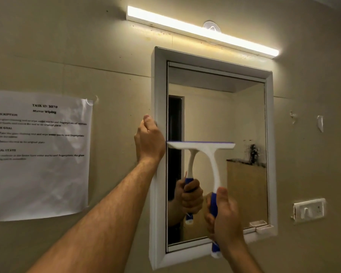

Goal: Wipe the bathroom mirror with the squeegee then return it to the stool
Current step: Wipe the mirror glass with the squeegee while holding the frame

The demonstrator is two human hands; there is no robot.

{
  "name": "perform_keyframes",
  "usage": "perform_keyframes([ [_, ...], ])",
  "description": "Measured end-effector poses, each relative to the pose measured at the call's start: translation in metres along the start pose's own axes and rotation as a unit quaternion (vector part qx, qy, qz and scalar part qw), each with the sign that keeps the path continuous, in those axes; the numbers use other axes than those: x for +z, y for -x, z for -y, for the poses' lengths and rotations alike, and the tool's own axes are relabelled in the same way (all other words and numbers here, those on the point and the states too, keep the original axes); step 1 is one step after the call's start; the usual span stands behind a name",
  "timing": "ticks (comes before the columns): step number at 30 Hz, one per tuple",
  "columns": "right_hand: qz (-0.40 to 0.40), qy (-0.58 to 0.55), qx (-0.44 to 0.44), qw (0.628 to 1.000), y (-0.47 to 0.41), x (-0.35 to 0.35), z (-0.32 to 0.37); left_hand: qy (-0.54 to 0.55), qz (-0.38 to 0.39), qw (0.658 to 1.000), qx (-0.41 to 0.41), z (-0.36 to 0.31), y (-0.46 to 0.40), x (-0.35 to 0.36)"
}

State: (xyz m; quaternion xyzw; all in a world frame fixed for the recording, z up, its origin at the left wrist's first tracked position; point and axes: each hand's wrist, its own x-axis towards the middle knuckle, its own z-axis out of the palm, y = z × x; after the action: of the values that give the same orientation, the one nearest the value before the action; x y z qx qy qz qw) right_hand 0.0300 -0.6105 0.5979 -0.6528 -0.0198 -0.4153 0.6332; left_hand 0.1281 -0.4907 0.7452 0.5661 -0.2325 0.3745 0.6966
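Note:
A white-framed bathroom mirror [244, 123] hangs on the beige wall. My right hand [223, 215] grips the blue handle of a white squeegee [207, 154]. Its blade lies flat against the glass about halfway up, on the left half of the mirror. My left hand [149, 140] holds the left edge of the mirror frame, fingers curled round it. The glass reflects the squeegee and my gripping hand. The stool is out of view.
A printed task sheet [39, 154] is taped to the wall left of the mirror. A lit tube light [201, 30] runs above it. A switch plate [309, 210] sits on the wall to the right, and a small white ledge [264, 228] at the frame's lower right.

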Motion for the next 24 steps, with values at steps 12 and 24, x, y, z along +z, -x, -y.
perform_keyframes([
  [12, 0.0, 0.025, -0.002, 1.0, -0.02, -0.004, 0.022, -0.006, 0.012, 1.0, 0.003, -0.001, 0.004, 0.0],
  [24, 0.004, 0.013, 0.046, 0.999, 0.032, -0.015, -0.008, -0.023, 0.0, 1.0, -0.007, 0.004, 0.017, -0.003],
])
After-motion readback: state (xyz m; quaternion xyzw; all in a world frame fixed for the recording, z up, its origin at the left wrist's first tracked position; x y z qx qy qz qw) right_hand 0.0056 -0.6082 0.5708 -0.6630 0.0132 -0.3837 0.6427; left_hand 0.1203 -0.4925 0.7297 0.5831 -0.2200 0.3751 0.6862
